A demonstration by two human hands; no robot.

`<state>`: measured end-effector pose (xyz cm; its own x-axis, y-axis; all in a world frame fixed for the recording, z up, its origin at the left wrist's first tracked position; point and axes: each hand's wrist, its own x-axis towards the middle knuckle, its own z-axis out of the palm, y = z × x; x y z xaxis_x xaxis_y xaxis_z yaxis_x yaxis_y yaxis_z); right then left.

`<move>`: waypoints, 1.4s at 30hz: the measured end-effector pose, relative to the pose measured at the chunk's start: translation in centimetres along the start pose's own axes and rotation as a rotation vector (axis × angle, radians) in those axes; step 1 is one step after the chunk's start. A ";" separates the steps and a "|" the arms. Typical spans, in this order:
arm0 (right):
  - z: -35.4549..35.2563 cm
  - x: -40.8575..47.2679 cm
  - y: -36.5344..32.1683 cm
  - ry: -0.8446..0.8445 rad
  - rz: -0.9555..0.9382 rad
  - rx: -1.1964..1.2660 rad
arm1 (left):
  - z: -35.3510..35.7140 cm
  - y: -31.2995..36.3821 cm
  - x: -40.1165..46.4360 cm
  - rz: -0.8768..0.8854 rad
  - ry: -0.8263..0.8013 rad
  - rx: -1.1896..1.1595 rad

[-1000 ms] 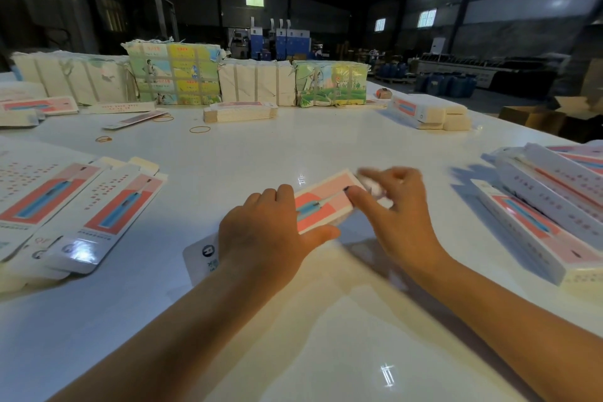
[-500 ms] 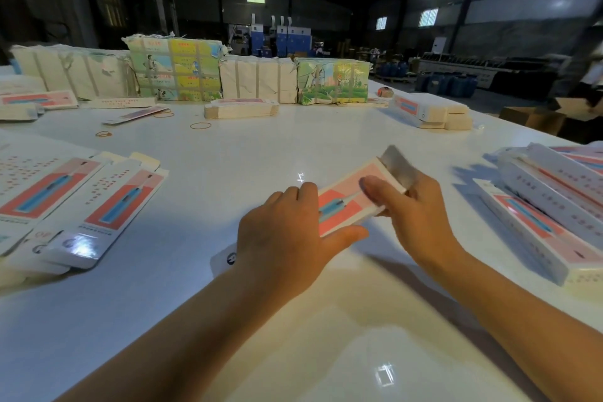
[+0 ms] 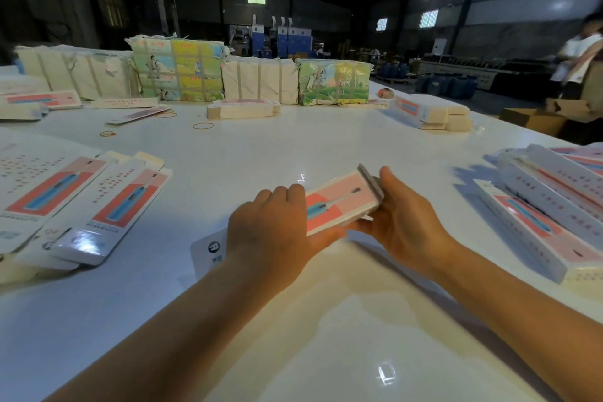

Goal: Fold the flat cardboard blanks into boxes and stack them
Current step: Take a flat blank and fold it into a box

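Since the earlier frame, end flap (image 3: 370, 180) stands folded up — box (image 3: 339, 206) nearly closed. Left hand (image 3: 270, 232) grips it; right hand (image 3: 403, 222) cups the flap end, beside the stack (image 3: 551, 209).

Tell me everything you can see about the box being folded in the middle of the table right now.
The box is long, slim printed cardboard: a pink and coral top face picturing a blue toothbrush, with white sides. It lies slanted, far end to the right, its grey far end flap standing open. The left hand grips its near half; the right hand holds the far end from the right. Its white near end rests on the table.
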<state>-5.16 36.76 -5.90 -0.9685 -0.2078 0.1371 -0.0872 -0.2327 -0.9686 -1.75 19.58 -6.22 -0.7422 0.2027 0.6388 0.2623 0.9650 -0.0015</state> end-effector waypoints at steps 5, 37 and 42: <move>-0.2 0.0 0.9 0.054 -0.164 -0.213 | 1.1 0.3 0.0 -0.029 -0.083 0.094; 0.5 -0.8 0.9 0.189 -0.378 -0.628 | 0.8 0.8 -0.5 -0.069 -0.117 0.112; -0.1 -0.3 1.0 0.378 -0.342 -0.546 | 0.6 0.2 -0.1 -0.165 -0.117 0.102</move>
<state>-4.97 36.67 -6.94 -0.8721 0.1551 0.4642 -0.4061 0.3001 -0.8632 -2.03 19.86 -6.76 -0.8377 0.0527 0.5436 0.0720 0.9973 0.0143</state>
